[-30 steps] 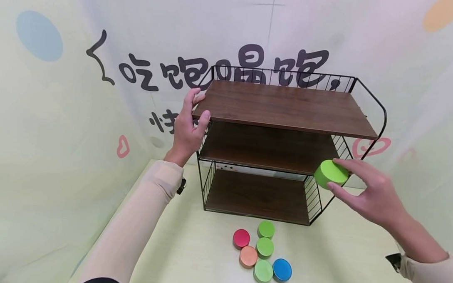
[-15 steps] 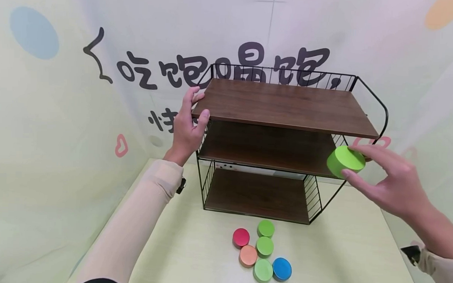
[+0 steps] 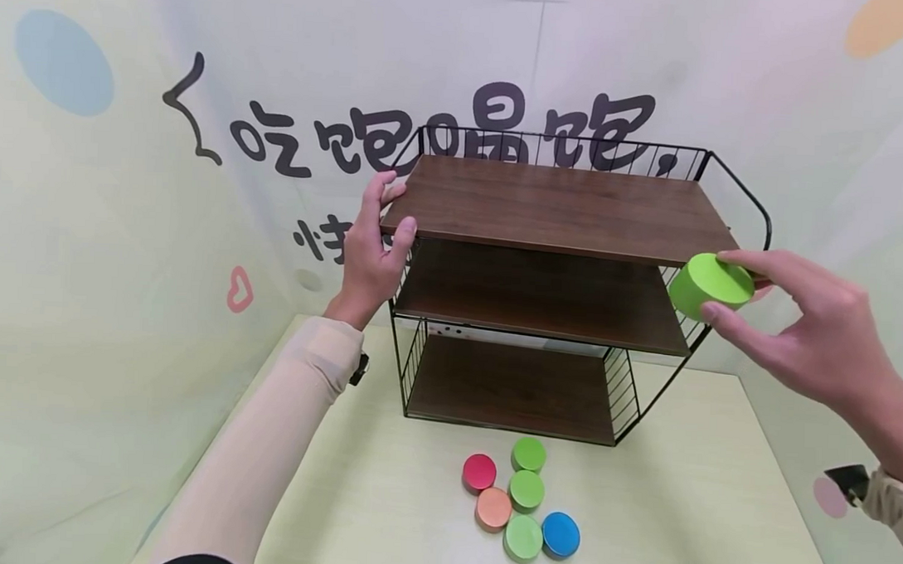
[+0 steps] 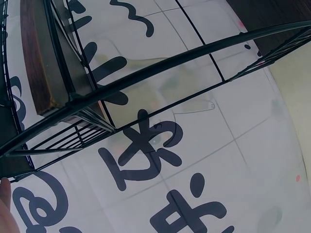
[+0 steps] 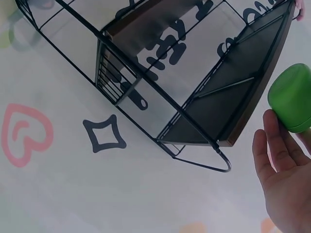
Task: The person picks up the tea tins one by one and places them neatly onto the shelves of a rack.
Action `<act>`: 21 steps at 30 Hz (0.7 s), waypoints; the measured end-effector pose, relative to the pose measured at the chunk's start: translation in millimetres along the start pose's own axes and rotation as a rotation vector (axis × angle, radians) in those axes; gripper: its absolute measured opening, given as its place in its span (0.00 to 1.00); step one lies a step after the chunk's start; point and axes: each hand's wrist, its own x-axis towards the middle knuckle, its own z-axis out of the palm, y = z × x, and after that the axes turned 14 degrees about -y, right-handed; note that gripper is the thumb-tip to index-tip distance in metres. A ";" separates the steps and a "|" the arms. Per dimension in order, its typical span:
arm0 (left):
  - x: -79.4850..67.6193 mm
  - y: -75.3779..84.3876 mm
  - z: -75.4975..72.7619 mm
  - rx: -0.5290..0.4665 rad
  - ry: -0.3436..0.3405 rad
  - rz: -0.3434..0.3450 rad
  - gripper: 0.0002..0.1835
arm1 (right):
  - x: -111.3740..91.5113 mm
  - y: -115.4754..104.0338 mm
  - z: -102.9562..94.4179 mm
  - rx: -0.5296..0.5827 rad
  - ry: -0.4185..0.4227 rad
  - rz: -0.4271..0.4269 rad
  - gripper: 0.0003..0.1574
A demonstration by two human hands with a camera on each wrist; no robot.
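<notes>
The right hand (image 3: 823,328), fingers (image 3: 769,262) parted just to its width, pinches a green cylinder (image 3: 708,288) beside the rack's right end. The left hand (image 3: 370,258) grips the rack (image 3: 558,211) by its top left corner. Six cylinders (image 3: 527,490) stand on the desk (image 3: 369,495).

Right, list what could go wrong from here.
The bright green cylindrical container, pinched in the right hand, might slip and drop. It could also knock the right front corner of the rectangular dark brown wooden top shelf close by. The left hand, holding that shelf's left end, might shift or tip the black wire-framed rack.
</notes>
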 end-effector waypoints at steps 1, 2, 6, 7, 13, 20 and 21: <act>-0.1 0.1 -0.2 0.001 -0.002 -0.001 0.32 | 1.5 0.8 -1.8 0.002 -0.002 -0.003 0.49; -0.2 0.1 -0.3 0.002 -0.004 -0.001 0.32 | 3.1 1.3 -3.5 0.002 -0.003 -0.003 0.49; -0.1 0.1 -0.6 0.007 -0.007 0.004 0.32 | 8.7 1.4 -9.3 -0.005 0.001 0.006 0.50; 0.1 0.6 -0.6 0.008 -0.008 0.006 0.32 | 10.2 1.0 -10.4 -0.009 0.005 0.012 0.49; 0.7 1.7 0.3 -0.003 0.001 0.004 0.32 | 14.1 2.4 -15.7 -0.049 -0.014 0.084 0.29; -0.2 0.8 0.6 0.002 0.004 0.003 0.32 | 15.2 10.7 -18.4 -0.081 -0.031 0.135 0.28; -0.1 0.6 0.5 0.003 0.005 0.004 0.32 | 15.7 11.5 -18.4 -0.088 -0.027 0.142 0.28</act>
